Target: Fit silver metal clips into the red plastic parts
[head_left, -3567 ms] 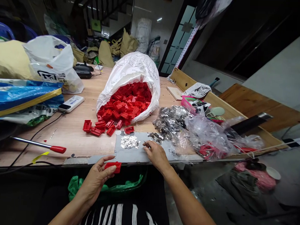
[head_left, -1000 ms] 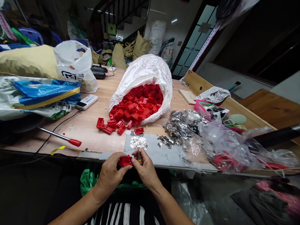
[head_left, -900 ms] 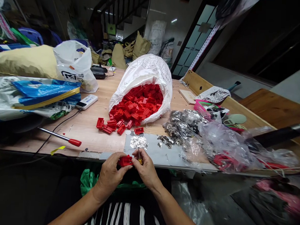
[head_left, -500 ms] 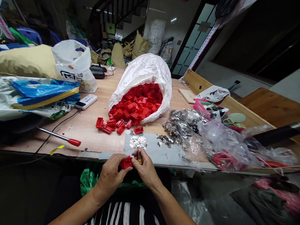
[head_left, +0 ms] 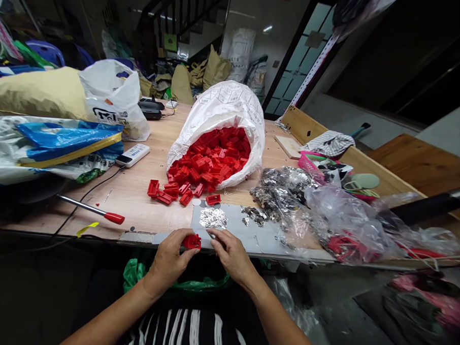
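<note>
Just now, bench (head_left: 137, 206): small-part handling at the near edge, by the look of it, with one piece held up and both hands closed in around it.
Next move: judging by the tiny size of the pieces, calls for a steady left-hand pinch and fine fingertip placement from the right.
Screwdriver (head_left: 98, 213): flat on the bench at the left, red handle toward the hands, untouched, well apart from them.
Loose red parts (head_left: 170, 190): small cluster on the wood, left of centre, just in front of the sack's mouth.
White sack (head_left: 221, 108): on its side behind that cluster, mouth open toward the camera, full of the same red parts.
Left hand (head_left: 169, 256): closed narrow, thumb and fingertips clamped on the red plastic part (head_left: 192, 241).
Red plastic part: between the two hands, at the bench's near edge, just beside the grey sheet.
Right hand (head_left: 232, 254): fingers curled, tips drawn close together at the near edge of the grey sheet (head_left: 250, 234), just right of the red plastic part; impossible to tell of any item in the pinch.
Metal bits (head_left: 213, 217): shiny heap on the grey sheet, just beyond the right fingertips, not touched.
Clear bags (head_left: 327, 212): crumpled at the right, more metal bits and some red inside.
</note>
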`<action>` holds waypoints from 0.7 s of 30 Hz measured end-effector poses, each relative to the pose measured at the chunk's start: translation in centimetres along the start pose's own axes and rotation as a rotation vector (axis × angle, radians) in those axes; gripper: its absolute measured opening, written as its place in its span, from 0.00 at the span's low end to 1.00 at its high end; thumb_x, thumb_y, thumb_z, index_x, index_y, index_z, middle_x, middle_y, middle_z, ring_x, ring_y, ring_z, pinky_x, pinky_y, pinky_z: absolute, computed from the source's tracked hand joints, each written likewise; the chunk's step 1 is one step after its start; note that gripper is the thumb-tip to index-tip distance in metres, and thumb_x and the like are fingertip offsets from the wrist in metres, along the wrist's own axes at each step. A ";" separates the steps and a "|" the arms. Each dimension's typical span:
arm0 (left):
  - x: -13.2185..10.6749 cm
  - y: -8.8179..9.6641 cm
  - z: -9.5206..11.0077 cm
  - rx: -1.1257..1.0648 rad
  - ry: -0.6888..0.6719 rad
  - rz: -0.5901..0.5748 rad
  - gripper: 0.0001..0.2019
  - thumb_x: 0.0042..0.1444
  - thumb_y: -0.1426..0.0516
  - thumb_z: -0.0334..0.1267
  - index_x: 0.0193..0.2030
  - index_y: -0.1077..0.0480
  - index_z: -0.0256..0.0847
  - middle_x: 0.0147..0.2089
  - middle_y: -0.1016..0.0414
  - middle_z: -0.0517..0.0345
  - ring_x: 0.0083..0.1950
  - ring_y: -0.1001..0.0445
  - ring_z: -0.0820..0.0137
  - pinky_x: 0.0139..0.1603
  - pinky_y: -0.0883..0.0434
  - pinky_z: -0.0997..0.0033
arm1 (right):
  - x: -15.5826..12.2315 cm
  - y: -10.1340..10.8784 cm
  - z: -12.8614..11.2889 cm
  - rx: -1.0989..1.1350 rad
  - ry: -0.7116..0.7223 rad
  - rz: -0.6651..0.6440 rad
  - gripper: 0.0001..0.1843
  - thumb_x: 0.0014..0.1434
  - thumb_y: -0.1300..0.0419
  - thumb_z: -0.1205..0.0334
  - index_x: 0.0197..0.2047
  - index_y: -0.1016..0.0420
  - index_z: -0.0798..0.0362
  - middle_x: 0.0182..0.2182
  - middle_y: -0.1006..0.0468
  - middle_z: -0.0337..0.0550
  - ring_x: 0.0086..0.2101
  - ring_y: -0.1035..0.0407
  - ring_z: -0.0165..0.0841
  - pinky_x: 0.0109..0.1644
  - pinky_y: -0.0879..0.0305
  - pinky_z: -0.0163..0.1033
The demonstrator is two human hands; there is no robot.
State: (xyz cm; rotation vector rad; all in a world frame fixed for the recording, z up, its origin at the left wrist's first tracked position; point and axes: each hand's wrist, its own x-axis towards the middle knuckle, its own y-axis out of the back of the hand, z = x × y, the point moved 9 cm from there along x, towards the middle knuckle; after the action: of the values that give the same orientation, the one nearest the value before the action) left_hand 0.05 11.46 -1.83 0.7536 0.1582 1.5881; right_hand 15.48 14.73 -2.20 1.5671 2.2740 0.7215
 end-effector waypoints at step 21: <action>1.9 -3.3 -2.1 -0.149 0.032 -0.273 0.26 0.52 0.42 0.28 0.59 0.34 0.47 0.52 0.25 0.55 0.53 0.28 0.65 0.56 0.32 0.63 | 0.4 -1.1 0.3 -0.223 0.064 -0.082 0.10 0.58 0.42 0.70 0.40 0.23 0.51 0.34 0.24 0.42 0.36 0.30 0.32 0.41 0.36 0.35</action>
State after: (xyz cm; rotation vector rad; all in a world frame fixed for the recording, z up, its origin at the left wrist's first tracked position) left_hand 1.71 14.50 -4.44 0.5653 0.1567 1.3362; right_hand 14.63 14.87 -2.99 1.3595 2.1989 0.9783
